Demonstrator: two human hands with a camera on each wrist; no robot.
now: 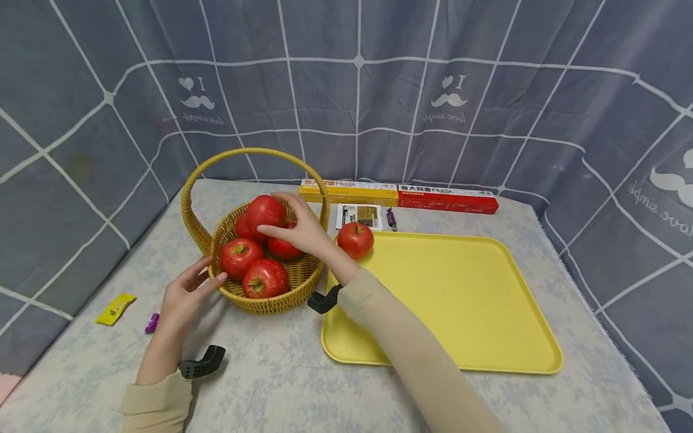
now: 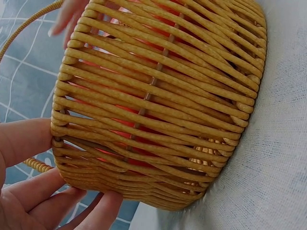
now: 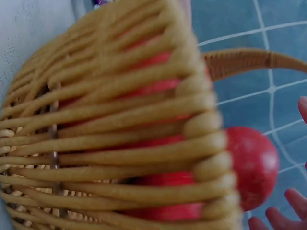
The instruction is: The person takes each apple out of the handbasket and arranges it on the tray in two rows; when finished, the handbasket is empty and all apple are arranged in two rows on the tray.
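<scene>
Several red apples lie in a woven basket with a tall arched handle. My left hand holds the basket's near left side at the rim, its thumb and fingertips against the weave. Over the basket, my right hand has its thumb and fingers spread around the topmost apple. In the right wrist view, that apple shows above the rim, with fingertips apart from it. Two more apples, a left one and a front one, lie lower in the basket.
A yellow tray stands right of the basket, a single apple at its far left corner. Behind are yellow and red pasta boxes, a flat packet and a purple candy. A yellow wrapper lies at left.
</scene>
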